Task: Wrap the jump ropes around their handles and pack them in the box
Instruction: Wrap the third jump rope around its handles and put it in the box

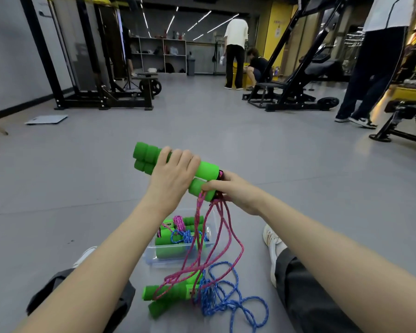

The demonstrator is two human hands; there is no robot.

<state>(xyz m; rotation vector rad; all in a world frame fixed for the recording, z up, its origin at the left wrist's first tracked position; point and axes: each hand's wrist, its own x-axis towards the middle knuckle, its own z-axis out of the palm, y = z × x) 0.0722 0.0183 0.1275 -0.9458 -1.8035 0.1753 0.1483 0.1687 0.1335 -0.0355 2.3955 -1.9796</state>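
**Packing part done: one rope in hand, one loose on the floor**

Nearest the camera, in front of the box, the blue rope lies unwound on the floor beside its green handles; not yet wrapped. Inside the box sit green handles with pink and blue cord, apparently packed already.

Above the box, the left hand is closed around the paired handles of the pink rope. The right hand pinches that cord at the handles' ends. Its loops hang down past the box; winding looks barely begun.
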